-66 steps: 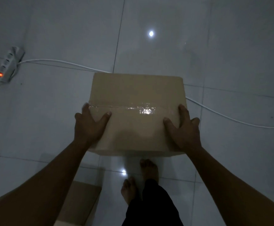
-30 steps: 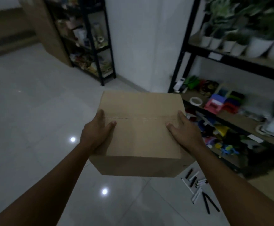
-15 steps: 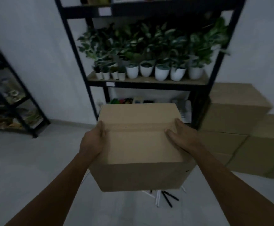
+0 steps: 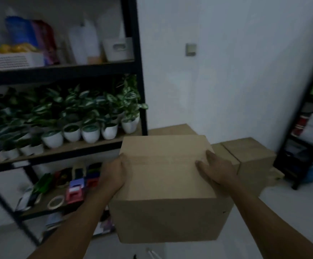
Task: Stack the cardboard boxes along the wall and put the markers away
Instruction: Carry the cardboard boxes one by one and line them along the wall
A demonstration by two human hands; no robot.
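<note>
A: What are the hands doing?

B: Both are on a plain brown cardboard box [image 4: 167, 186] with a taped seam across its top, carried in the air in front of the person. The left hand [image 4: 113, 173] clasps the box's left top edge, its fingers going over the side out of sight. The right hand [image 4: 217, 170] lies on the right top edge with its fingers spread flat across the lid.

A: Where is the box relative to the wall?

B: It sits near the middle of the view, above the pale tiled floor [image 4: 286, 208]. Beyond it, against the white wall [image 4: 235, 81], stand other brown cardboard boxes [image 4: 252, 156]; one taller stack [image 4: 170, 129] peeks out just behind the carried box's far edge.

A: And the markers?

B: At the bottom edge, below the box, a thin white stick and a dark tip [image 4: 152, 256] show on the floor. They are too blurred to say for sure.

A: Anything else?

B: To the left, a black metal shelving rack [image 4: 138, 75] holds a row of green plants in white pots [image 4: 90, 133], with bottles and a white basket [image 4: 15, 60] above, and rolls of tape [image 4: 55, 201] and coloured items below. A 2nd dark rack [image 4: 301, 146] stands at the far right.
</note>
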